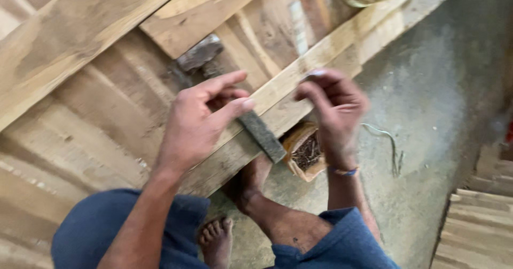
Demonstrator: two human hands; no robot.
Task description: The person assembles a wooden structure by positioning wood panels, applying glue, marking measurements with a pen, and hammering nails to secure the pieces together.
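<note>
Wood filled most of what we saw: a frame [107,103] of pale, rough planks lying flat, its long edge rail [320,55] running up toward the top right. Our left hand [200,122] was closed loosely round a hammer [235,95], thumb and forefinger spread over the handle while the other fingers curled beneath it. The hammer's head, grey and worn, showed just above the knuckles against the planks; its dark, textured grip end stuck out below the hand, across the rail's near edge. Our right hand [334,106] hovered at the same rail, fingertips pinched together. Whether they held anything we could not tell, since the picture was blurred there.

Just under the right wrist, on the grey concrete floor [443,87], sat a small cardboard box [304,152] of dark nails, touching the frame's edge. Our bare feet [216,239] rested on the floor below it, blue shorts [91,226] at the bottom. Stacked boards [481,221] lay at the lower right corner.
</note>
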